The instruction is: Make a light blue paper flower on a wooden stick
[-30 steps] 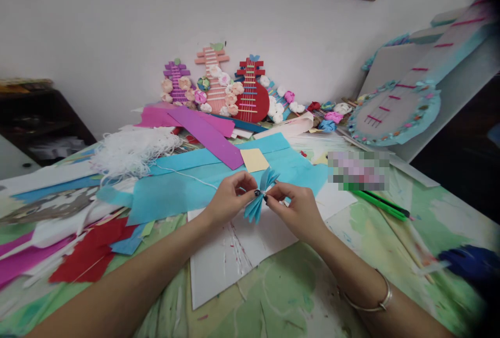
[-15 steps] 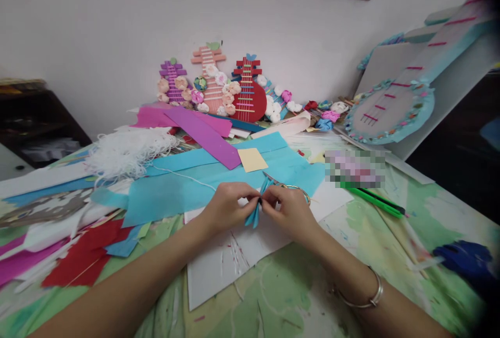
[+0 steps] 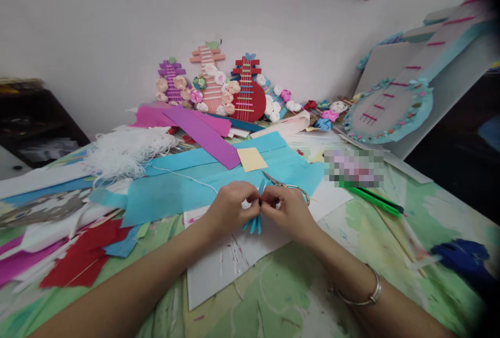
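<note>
The left hand (image 3: 234, 203) and right hand (image 3: 288, 209) pinch folded blue paper (image 3: 255, 225) between them over a white sheet (image 3: 207, 280), while at their ten o'clock a dark cabinet (image 3: 64, 114) holds pale papers (image 3: 58, 148).

We're watching a table (image 3: 281, 286) spreading out under a blotchy green, white and yellow cover, and near its middle we're seeing a streaked white sheet (image 3: 213, 278) lying aslant, meeting a broad blue sheet (image 3: 167, 197) at its far side. Over on the left, a tangle of white string (image 3: 125, 150) is sitting beside that blue, with red scraps (image 3: 84, 254) lying nearer us. On the right, we're spotting a green tool (image 3: 375, 200), a thin stick (image 3: 399, 239) and a blurred dark blue object (image 3: 461, 257).
</note>
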`<state>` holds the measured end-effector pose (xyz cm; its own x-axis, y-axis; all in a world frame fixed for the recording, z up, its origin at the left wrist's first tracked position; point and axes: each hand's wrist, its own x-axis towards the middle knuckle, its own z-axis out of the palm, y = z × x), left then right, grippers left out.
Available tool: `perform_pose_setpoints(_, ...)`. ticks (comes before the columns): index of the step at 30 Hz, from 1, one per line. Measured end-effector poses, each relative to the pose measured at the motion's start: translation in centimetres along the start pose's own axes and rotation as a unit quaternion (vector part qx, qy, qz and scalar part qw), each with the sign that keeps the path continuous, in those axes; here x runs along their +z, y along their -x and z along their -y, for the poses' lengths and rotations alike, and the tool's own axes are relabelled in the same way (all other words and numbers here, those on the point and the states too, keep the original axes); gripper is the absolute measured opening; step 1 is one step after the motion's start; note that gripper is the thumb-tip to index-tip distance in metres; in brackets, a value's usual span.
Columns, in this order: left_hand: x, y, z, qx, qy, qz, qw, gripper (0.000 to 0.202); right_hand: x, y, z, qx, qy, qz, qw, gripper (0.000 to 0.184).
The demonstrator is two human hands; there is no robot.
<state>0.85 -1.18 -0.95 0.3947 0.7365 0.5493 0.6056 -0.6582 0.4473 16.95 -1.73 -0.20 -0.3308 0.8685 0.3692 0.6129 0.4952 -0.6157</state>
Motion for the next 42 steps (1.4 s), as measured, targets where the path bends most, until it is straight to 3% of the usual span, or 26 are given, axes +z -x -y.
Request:
perform_pose_setpoints(17, -0.4, -0.4, -0.3, -0.073, 0.066, -0.047, 0.994, 0.007, -0.4, 0.0, 0.7, -0.014, -0.061, -0.04, 0.997, 0.012)
perform_pose_setpoints(26, -0.9, -0.6, -1.2, -0.132, 0.134, -0.049, 0.981, 0.007, -0.5, -0.1, 0.7, -0.016, -0.102, -0.044, 0.994, 0.011)
perform_pose_setpoints(33, -0.9, -0.5, -0.3, -0.157, 0.226, -0.074, 0.959, 0.006, -0.5, -0.1, 0.6, 0.02, -0.134, -0.048, 0.99, 0.012)
perform_pose_setpoints(38, -1.0, -0.7, -0.2, -0.2, 0.329, -0.085, 0.919, 0.01, -0.3, -0.3, -0.1, 0.094, -0.266, -0.016, 0.959, 0.024)
perform_pose_setpoints(42, -1.1, -0.8, -0.5, -0.195, 0.348, -0.057, 0.915, 0.01, -0.3, -0.4, -0.3, 0.1, -0.395, 0.011, 0.913, 0.025)
